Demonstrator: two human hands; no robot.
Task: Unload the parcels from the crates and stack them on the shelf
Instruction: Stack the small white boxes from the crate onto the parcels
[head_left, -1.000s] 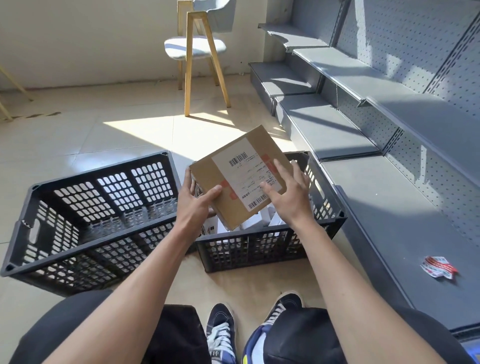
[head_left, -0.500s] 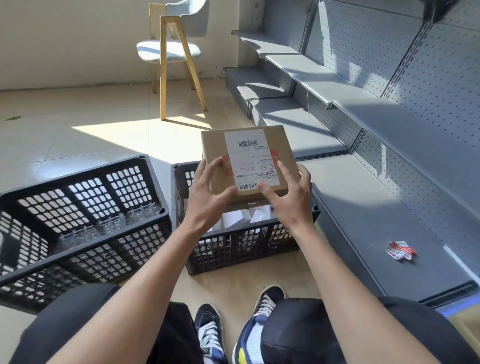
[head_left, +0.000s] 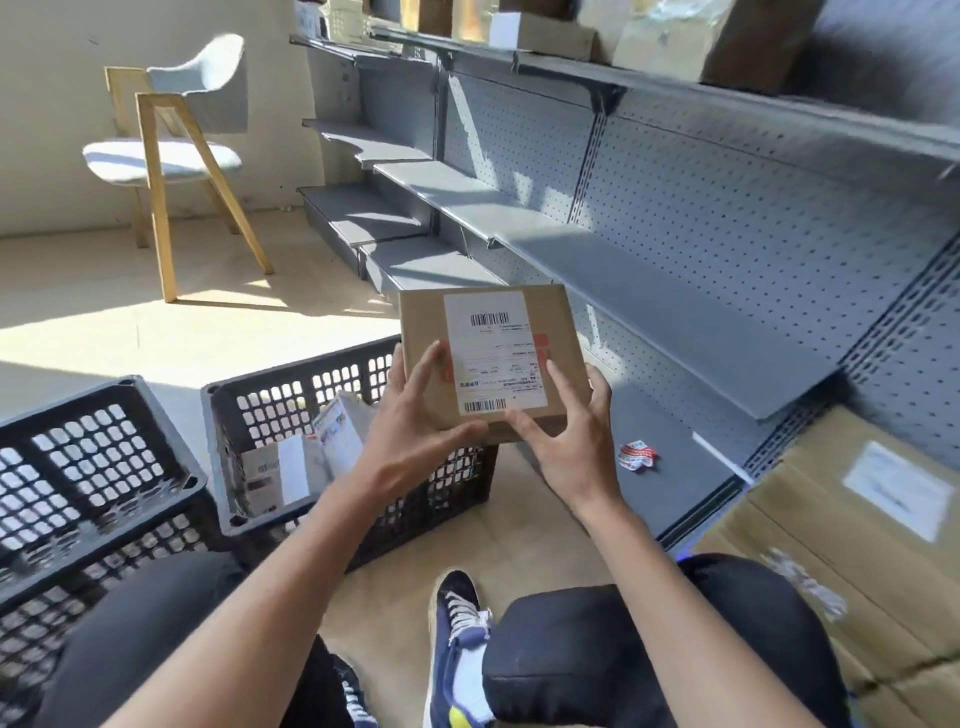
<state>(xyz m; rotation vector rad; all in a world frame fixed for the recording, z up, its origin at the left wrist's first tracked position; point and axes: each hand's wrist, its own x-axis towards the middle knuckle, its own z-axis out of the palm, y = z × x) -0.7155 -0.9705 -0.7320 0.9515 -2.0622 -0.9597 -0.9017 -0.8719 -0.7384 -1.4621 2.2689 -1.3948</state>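
Observation:
A flat brown cardboard parcel (head_left: 556, 322) with a white shipping label is held in the air, level, above the right end of a black crate (head_left: 291, 387). My left hand (head_left: 415, 415) grips its near left edge, thumb under the front. My right hand (head_left: 566, 431) grips its near right corner. Several more parcels (head_left: 306, 457) lie inside that crate. A second black crate (head_left: 93, 467) stands to the left. The grey metal shelf (head_left: 675, 306) runs along the right, with a low bottom board (head_left: 670, 467) just right of the parcel.
A crumpled red-and-white sticker (head_left: 638, 457) lies on the bottom board. A large cardboard box (head_left: 857, 545) sits at the right. Several parcels (head_left: 670, 36) stand on the top shelf. A wooden chair (head_left: 171, 150) stands on the tiled floor at the back left. My knees and shoes fill the foreground.
The parcel has risen and moved right, out over the crate's end toward the shelf, and levelled out. My view has turned right and up, bringing the upper shelves into sight.

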